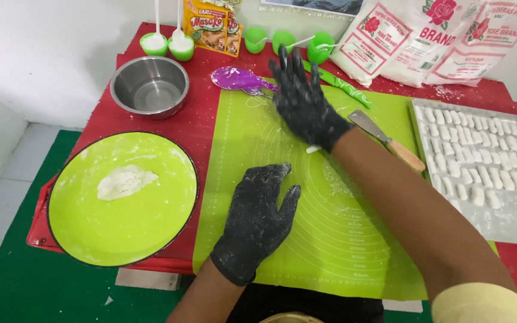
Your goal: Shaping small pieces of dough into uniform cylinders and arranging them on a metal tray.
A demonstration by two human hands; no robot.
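Both my hands wear black gloves dusted with flour. My left hand (257, 218) lies flat, fingers together, on the green silicone mat (342, 239). My right hand (302, 100) stretches flat across the mat's far part, fingers spread, with a thin white dough roll (313, 149) peeking out under its wrist edge. A purple spoon (239, 79) lies just left of the right fingertips. Neither hand grips anything.
A lime round tray (91, 233) with a dough lump (124, 182) sits left, a steel bowl (149, 85) behind it. A metal tray (510, 221) of several cut dough pieces stands right; a wooden-handled scraper (388, 141) lies beside it. Green cups, seasoning packets and flour bags (402, 42) line the back.
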